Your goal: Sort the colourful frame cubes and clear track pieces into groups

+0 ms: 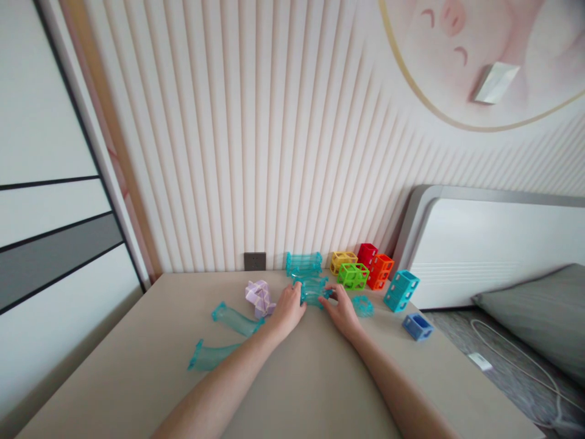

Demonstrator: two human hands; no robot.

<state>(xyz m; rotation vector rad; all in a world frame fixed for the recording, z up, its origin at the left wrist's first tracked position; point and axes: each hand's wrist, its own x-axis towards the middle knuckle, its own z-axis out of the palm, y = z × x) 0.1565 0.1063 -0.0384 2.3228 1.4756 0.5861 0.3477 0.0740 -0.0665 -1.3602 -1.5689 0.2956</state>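
Left hand (289,309) and right hand (342,312) grip teal tube piece (313,290)

A ribbed cream wall (256,140) backs the beige table (311,378), with a white headboard (493,250) right.

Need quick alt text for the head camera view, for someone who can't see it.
Both hands, left hand and right hand, grip a clear teal tube piece on a beige table. Similar teal tubes lie left; colourful lattice cubes stand behind by the ribbed wall.
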